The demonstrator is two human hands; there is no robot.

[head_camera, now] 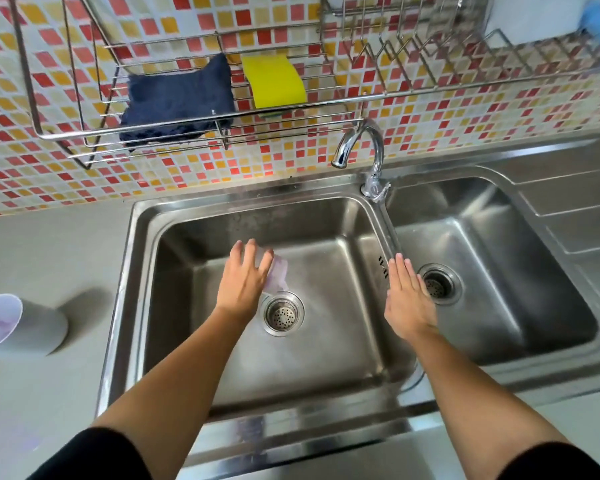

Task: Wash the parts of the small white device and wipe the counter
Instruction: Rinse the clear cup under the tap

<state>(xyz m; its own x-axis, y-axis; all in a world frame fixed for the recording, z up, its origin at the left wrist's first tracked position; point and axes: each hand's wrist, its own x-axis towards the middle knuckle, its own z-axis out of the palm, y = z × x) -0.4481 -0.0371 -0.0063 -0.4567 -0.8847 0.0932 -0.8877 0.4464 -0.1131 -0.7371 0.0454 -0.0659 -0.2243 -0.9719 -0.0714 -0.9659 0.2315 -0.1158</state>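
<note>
In the left basin of the steel sink (146, 271), my left hand (245, 282) reaches down over a clear cup-like part (280, 273) with a purplish tint; its fingers spread round the top of it, just behind the drain strainer (283, 315). Most of the part is hidden under the hand. My right hand (407, 299) hovers flat with straight fingers over the divider between the basins, holding nothing. A white-and-grey round part (18, 325) with purple smears inside lies on its side on the counter (49, 393) at the far left.
The tap (369, 150) stands behind the divider, its spout turned towards the left basin. On the wall rack (84, 133) above hang a dark blue cloth (177, 98) and a yellow sponge (274, 81). The right basin has its own drain (439, 284), with a draining board beyond.
</note>
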